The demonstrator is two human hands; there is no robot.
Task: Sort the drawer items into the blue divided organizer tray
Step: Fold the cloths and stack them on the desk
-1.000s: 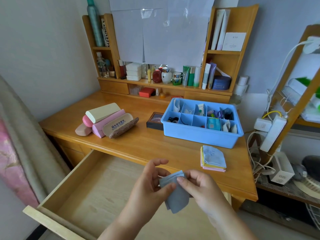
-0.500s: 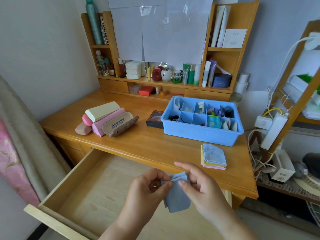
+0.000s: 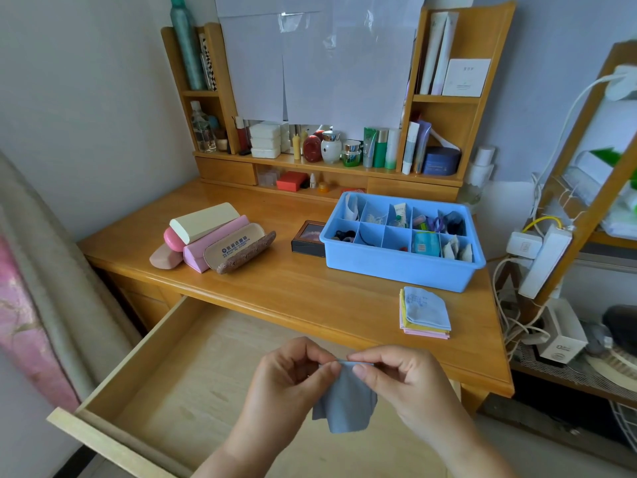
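1. Open drawer (image 3: 144, 381) at left, pulled out below the desk edge.
2. Left hand (image 3: 293, 381) and right hand (image 3: 400, 377), both pinching the top edge of a small blue cloth (image 3: 344, 398) held above the drawer.
3. Likely mid-fold; next, probably laying it on the folded cloths (image 3: 425, 313) beside the blue tray (image 3: 396, 267).

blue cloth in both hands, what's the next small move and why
Probably finish the fold, then carry the cloth right and lay it on the stack of cloths in front of the tray. Both hands, left and right, pinch its top edge over the open drawer, the rest hangs loose, and similar folded cloths already lie on that stack.
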